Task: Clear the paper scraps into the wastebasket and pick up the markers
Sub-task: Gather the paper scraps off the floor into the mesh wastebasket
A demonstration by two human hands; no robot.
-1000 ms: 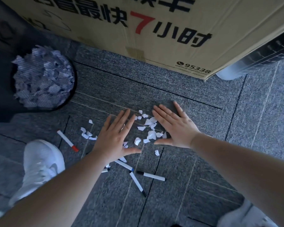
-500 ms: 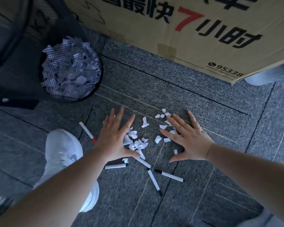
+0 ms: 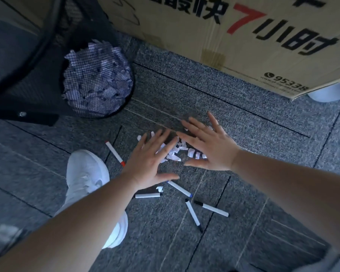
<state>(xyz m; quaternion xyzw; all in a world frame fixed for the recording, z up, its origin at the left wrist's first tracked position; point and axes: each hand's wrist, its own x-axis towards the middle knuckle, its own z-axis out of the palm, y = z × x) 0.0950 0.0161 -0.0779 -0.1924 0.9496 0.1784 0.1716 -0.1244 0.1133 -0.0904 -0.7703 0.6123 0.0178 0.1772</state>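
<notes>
White paper scraps [image 3: 174, 153] lie bunched in a small pile on the grey carpet between my hands. My left hand [image 3: 148, 162] is flat with fingers spread at the pile's left side. My right hand [image 3: 208, 148] is flat and spread at its right side, covering some scraps. One stray scrap [image 3: 159, 188] lies below my left thumb. Several white markers lie around: a red-capped marker [image 3: 114, 153] to the left, a short marker [image 3: 148, 195], a blue-tipped marker [image 3: 180, 188] and two black-capped markers [image 3: 192, 214], [image 3: 212, 208] nearer me. The black mesh wastebasket [image 3: 98, 81], full of paper, stands at upper left.
A large cardboard box [image 3: 234, 36] with printed characters stands along the far side. A white shoe [image 3: 86, 177] is planted left of the markers. A dark chair base [image 3: 24, 114] lies beside the wastebasket. A pale rounded object [image 3: 330, 93] sits behind the box's corner.
My two hands have moved toward each other, pushing the scattered scraps into a tighter pile. The view has shifted, so the basket appears closer to centre.
</notes>
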